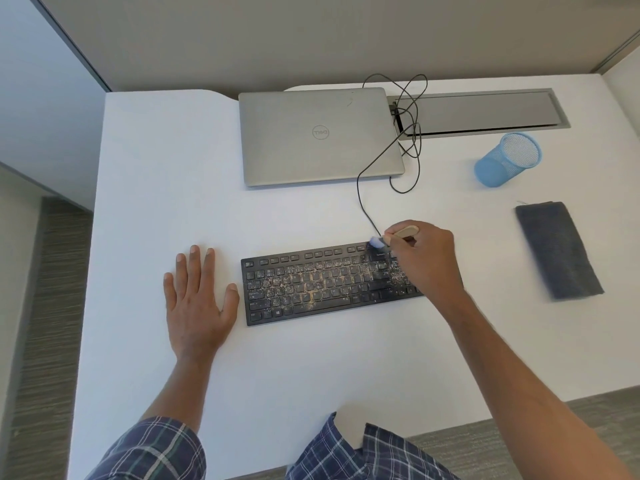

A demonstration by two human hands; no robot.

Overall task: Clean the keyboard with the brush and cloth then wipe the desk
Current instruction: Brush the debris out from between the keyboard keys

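In the head view, the keyboard (325, 285) is lying flat on the desk (166, 174), with crumbs speckling its middle keys. It is looking light and rigid and is likely to slide under sideways strokes, so bracing its left edge seems wise. The brush (398, 235), with a wooden handle and soft pale bristles, is sitting at the keyboard's far right corner. The right hand (427, 259) is pinching its handle, fingers curled. The left hand (197, 299) is resting flat, fingers spread, just left of the keyboard. The cloth (557, 251) is lying folded well to the keyboard's right.

Head view, down onto desk (156, 168)
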